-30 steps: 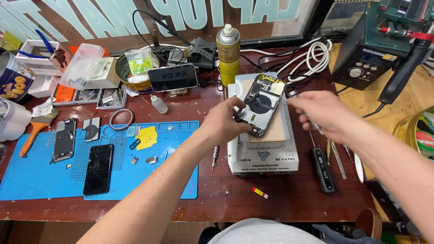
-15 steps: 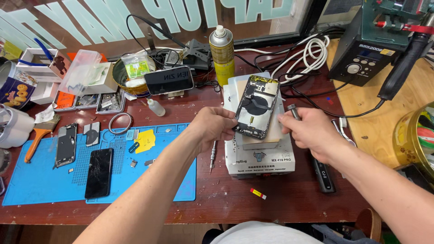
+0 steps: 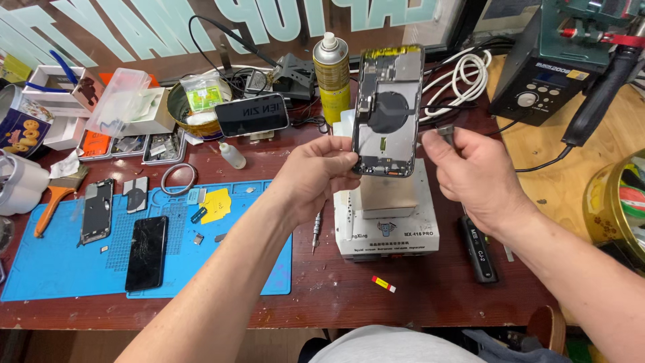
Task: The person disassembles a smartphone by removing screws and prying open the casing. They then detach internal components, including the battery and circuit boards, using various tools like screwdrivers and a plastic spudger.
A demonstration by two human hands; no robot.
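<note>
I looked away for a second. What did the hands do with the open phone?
The left hand lifted the opened phone shell off the white heating pad and stood it upright. The right hand rose alongside, keeping its small tool. The blue mat stayed put.

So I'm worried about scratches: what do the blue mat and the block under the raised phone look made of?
The blue mat looks like soft matte silicone or rubber, with moulded compartments. The block seems white plastic, topped by a dull brushed-metal plate.
</note>
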